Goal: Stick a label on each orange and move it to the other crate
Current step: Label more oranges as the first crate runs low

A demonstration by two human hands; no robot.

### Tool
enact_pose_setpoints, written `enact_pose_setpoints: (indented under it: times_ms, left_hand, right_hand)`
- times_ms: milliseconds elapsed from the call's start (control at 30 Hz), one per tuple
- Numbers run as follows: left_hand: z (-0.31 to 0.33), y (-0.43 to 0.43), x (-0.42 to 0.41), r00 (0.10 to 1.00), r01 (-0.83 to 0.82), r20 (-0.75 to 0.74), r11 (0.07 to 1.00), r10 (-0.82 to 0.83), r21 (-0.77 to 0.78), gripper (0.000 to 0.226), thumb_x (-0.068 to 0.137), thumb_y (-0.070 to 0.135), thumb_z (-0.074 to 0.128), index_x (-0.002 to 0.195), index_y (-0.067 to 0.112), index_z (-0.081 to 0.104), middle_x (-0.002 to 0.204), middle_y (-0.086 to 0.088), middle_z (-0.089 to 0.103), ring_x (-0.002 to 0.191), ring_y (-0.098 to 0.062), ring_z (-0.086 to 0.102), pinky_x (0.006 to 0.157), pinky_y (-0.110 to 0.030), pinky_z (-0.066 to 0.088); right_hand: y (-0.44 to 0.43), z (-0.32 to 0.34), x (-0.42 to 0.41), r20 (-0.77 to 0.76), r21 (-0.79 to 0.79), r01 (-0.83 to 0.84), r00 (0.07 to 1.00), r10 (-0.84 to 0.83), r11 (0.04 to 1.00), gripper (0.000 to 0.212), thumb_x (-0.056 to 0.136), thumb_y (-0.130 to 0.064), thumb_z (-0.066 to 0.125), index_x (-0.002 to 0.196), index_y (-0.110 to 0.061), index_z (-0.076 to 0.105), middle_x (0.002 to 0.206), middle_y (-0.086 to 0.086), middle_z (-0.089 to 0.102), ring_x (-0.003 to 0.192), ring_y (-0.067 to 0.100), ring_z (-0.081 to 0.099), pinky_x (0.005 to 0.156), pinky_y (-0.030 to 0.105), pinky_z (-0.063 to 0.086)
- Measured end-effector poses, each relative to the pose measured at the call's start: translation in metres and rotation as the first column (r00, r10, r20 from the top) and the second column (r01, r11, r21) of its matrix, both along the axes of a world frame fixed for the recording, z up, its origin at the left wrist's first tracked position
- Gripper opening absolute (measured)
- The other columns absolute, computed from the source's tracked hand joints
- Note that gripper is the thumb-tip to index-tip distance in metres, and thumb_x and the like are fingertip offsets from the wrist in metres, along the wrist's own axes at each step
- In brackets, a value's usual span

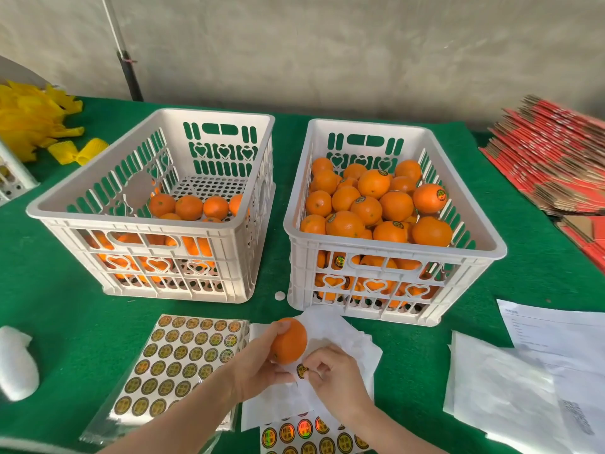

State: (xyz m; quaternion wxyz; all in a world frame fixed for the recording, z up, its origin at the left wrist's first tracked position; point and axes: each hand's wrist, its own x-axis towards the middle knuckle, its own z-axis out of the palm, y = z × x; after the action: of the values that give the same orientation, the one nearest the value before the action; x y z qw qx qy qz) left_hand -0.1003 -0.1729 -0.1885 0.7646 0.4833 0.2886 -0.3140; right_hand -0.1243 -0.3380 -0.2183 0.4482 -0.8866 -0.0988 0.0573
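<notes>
Your left hand [258, 371] curls its fingers round an orange [289, 340], your right hand [334, 378] pinches a label [302, 371] just beside it, before the heaped right crate [393, 252] and the sparsely filled left crate [137, 224] on the green counter [65, 306].

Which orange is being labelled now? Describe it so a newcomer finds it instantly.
Start at the fuller crate on the right, then drop to the green table in front of its near left corner. There the left hand holds one orange above white paper; it is the only orange not in a crate.
</notes>
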Motion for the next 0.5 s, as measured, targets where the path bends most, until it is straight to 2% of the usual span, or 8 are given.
enact_pose_setpoints:
  times_ms: [67,100,200,267,333,433,500]
  left_hand:
    - [0.004,0.001,0.000,1.000,0.012,-0.009,1.000,-0.012,-0.026,0.078,0.058,0.045,0.072,0.122,0.007,0.049,0.121,-0.023,0.056,0.095,-0.037,0.065,0.074,-0.044,0.056]
    - [0.006,0.002,0.000,1.000,0.018,-0.012,0.999,-0.018,-0.047,0.077,0.058,0.044,0.073,0.122,0.008,0.049,0.121,-0.024,0.056,0.092,-0.037,0.066,0.070,-0.044,0.056]
    - [0.008,0.004,0.001,0.999,0.053,-0.006,0.996,-0.054,-0.070,0.077,0.061,0.044,0.073,0.125,0.008,0.048,0.127,-0.025,0.053,0.095,-0.040,0.066,0.073,-0.047,0.056]
    - [0.012,0.004,0.001,0.997,0.073,-0.002,0.996,-0.073,-0.055,0.078,0.061,0.044,0.073,0.125,0.008,0.048,0.129,-0.025,0.053,0.097,-0.040,0.065,0.073,-0.046,0.056]
    - [0.017,0.004,0.001,0.996,0.090,0.024,0.996,-0.090,-0.014,0.072,0.062,0.042,0.073,0.122,0.009,0.049,0.123,-0.023,0.057,0.093,-0.036,0.066,0.072,-0.043,0.056]
    - [0.027,0.005,-0.001,0.971,0.166,0.133,0.964,-0.196,0.209,0.055,0.078,0.038,0.067,0.121,0.010,0.048,0.113,-0.012,0.061,0.099,-0.026,0.063,0.087,-0.039,0.052]
    - [0.036,0.008,0.000,0.924,0.187,0.218,0.869,-0.313,0.458,0.045,0.083,0.039,0.065,0.119,0.019,0.046,0.110,-0.003,0.057,0.102,-0.019,0.056,0.089,-0.033,0.043]
  right_hand:
    - [0.000,0.000,0.000,-0.008,-0.011,-0.004,1.000,0.003,1.000,0.023,0.079,0.002,0.065,0.093,-0.015,0.072,0.086,-0.012,0.054,0.073,-0.002,0.052,0.071,0.008,0.042]
    - [0.000,0.001,0.001,-0.017,-0.008,-0.002,1.000,0.002,1.000,0.022,0.079,0.003,0.065,0.091,-0.015,0.072,0.087,-0.008,0.056,0.074,-0.001,0.055,0.072,0.011,0.044]
    - [0.000,0.003,0.002,-0.035,0.003,0.012,0.999,-0.012,1.000,0.018,0.077,0.005,0.066,0.079,-0.013,0.070,0.088,0.001,0.061,0.077,0.013,0.060,0.077,0.027,0.051]
    - [0.001,0.004,0.002,-0.050,0.019,0.027,0.998,-0.026,0.999,0.021,0.076,0.005,0.066,0.074,-0.015,0.066,0.085,0.000,0.062,0.076,0.013,0.060,0.077,0.026,0.051]
    - [0.001,0.007,0.002,-0.103,0.064,0.066,0.993,-0.059,0.996,0.030,0.078,0.005,0.066,0.068,-0.022,0.063,0.082,-0.001,0.065,0.072,0.006,0.059,0.074,0.019,0.049]
    - [0.000,0.015,0.003,-0.229,0.124,0.121,0.969,-0.090,0.985,0.035,0.082,0.003,0.064,0.065,-0.027,0.060,0.075,-0.008,0.066,0.066,-0.002,0.056,0.068,0.008,0.043]
    - [-0.003,0.022,0.008,-0.313,0.164,0.169,0.943,-0.111,0.972,0.033,0.084,0.002,0.062,0.064,-0.023,0.061,0.075,-0.007,0.064,0.070,0.002,0.057,0.069,0.010,0.043]
